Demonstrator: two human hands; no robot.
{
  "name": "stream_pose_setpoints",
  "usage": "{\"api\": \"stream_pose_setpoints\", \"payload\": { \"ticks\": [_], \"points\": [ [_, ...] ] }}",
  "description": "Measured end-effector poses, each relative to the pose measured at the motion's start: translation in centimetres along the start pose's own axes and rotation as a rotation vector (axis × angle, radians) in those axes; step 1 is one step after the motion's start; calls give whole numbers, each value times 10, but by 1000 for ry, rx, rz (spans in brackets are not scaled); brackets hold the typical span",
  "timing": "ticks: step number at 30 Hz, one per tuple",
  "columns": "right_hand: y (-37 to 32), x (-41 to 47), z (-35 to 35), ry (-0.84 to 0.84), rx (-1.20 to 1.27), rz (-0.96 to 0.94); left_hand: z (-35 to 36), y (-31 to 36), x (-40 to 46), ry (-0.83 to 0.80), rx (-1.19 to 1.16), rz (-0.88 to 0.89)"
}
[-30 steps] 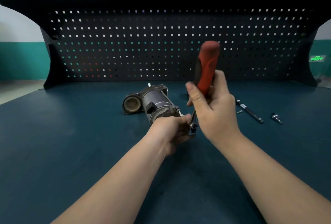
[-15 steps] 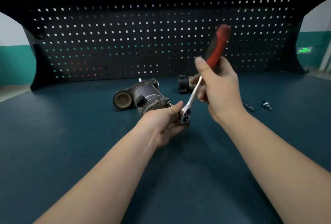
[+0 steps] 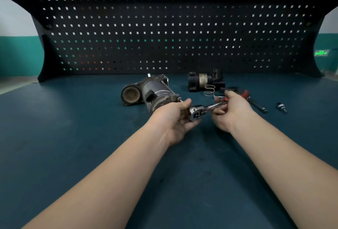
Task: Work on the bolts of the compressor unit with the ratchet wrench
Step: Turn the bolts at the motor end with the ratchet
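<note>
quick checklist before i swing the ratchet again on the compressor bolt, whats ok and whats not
1. Right hand grips the red-handled chrome ratchet wrench near its shank: ok.
2. Left hand steadies the ratchet head at the near end of the grey metal compressor unit: ok.
3. Socket seated squarely on the bolt: cannot tell, the left hand's fingers hide it.
4. Swing path to the right: not ok; a thin wire coil spring and a black metal rod lie close by on the dark teal bench top.
5. Black cylindrical part at the back stands apart from the work: ok.
</note>
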State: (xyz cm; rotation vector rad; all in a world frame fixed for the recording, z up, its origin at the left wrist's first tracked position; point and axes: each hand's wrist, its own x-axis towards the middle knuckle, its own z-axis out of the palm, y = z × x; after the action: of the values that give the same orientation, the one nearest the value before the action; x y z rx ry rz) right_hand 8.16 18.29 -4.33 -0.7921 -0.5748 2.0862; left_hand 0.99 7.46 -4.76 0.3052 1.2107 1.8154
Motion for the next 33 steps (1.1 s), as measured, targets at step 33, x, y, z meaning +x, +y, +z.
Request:
{"api": "stream_pose_setpoints", "payload": {
  "ticks": [33],
  "points": [
    [-7, -10, 9, -187, -371, -470, -2, 5, -4, 3, -7, 2]
  ]
}}
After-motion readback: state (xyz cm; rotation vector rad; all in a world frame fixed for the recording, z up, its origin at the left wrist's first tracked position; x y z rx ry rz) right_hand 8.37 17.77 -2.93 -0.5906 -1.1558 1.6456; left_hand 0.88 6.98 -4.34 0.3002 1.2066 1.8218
